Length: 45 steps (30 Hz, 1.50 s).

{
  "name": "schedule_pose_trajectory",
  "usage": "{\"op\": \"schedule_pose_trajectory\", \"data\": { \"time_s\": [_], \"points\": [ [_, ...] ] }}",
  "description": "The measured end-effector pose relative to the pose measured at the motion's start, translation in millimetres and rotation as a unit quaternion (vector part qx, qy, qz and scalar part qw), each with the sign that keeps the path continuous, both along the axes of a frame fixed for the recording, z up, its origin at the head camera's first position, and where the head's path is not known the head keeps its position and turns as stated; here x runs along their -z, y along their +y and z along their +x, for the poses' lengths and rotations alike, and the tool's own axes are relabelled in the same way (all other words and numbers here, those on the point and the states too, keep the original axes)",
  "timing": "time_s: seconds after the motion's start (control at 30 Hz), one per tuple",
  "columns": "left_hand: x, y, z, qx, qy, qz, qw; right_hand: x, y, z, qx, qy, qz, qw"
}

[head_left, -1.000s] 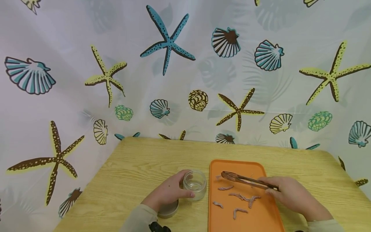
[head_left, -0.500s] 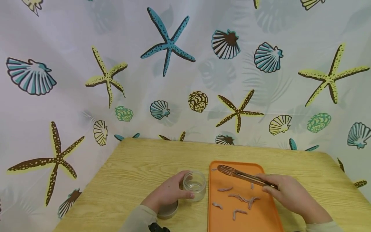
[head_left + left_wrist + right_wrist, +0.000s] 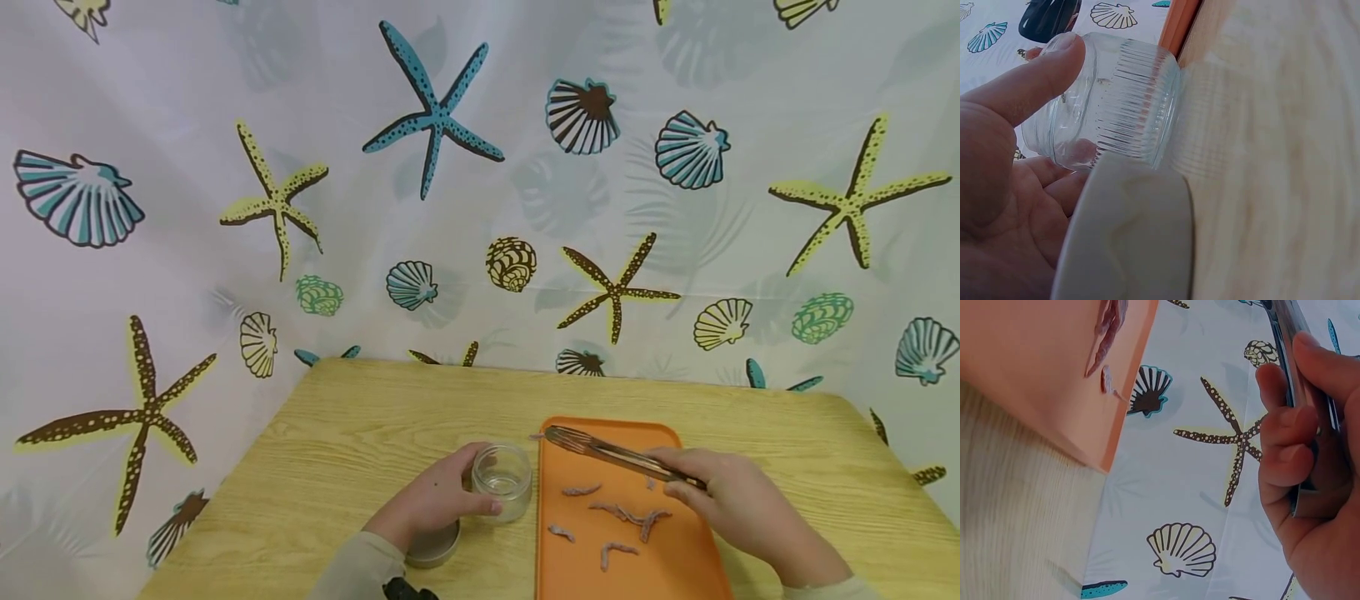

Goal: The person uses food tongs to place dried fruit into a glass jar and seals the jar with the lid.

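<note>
In the head view, the left hand (image 3: pixel 437 497), lower centre, grips a clear glass jar (image 3: pixel 513 506) between thumb and fingers; a round grey lid (image 3: pixel 433 548) lies beneath that hand; at lower right the right hand (image 3: pixel 738 500) holds metal tongs (image 3: pixel 618 454) above an orange tray (image 3: pixel 592 575) bearing greyish strips (image 3: pixel 621 511); the tongs' tips, at the tray's upper-left corner, have another strip (image 3: pixel 537 436) poking out; in the left wrist view, the jar sits upper left, the lid lower centre; in the right wrist view, fingers wrap the tongs, right.
</note>
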<state>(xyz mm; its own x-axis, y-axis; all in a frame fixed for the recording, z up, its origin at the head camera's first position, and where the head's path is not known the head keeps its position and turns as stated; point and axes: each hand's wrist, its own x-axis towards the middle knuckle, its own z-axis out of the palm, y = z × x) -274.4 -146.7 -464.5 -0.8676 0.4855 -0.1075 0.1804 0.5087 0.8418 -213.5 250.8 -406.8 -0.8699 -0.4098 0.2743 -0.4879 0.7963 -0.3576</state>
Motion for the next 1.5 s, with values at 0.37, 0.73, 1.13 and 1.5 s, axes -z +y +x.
{"op": "schedule_pose_trajectory", "data": {
  "time_s": [0.37,0.73,1.13,1.5],
  "points": [
    [0.8,1.5,-2.0,-0.004,0.003,-0.006,1.0,-1.0,-19,7.8,-0.036,0.031,-0.016,0.9988],
    [-1.2,-1.0,0.5,-0.007,-0.003,-0.002,1.0,5.0,-41,13.1,-0.043,0.076,-0.011,0.9962],
    [1.3,-2.4,0.8,-0.009,0.003,-0.003,1.0,13.1,-51,12.2,-0.047,0.087,-0.018,0.9949],
    [3.0,-0.6,-1.4,-0.003,-0.001,-0.003,1.0,5.3,-44,14.3,-0.016,0.034,-0.018,0.9991]
  ]
}}
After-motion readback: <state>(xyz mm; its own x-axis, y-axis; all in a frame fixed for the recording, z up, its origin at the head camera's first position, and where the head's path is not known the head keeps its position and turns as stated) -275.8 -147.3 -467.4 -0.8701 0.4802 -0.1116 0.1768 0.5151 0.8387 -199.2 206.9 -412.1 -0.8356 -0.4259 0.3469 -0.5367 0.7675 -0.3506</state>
